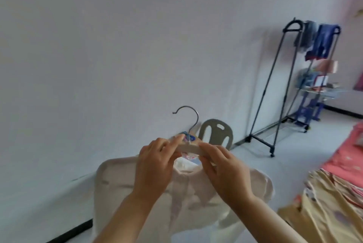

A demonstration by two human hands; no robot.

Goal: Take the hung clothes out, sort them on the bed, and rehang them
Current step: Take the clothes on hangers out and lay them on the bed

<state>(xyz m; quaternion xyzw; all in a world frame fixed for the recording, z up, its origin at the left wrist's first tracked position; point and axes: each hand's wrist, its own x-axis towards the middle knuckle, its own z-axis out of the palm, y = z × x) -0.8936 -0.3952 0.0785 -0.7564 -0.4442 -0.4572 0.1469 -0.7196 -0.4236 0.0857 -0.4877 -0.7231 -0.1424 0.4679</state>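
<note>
A: Where is the shirt [184, 195]?
B: Draped on the hanger [191, 147], bar lying sideways, hook up. The left hand [155, 162] and right hand [222, 170] pinch its middle. The rack [264, 93] stands well off rightward.

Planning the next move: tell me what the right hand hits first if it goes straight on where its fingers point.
The right hand grips the wooden hanger; pushing on, its fingers would likely meet the left hand, though depth is unclear.
</note>
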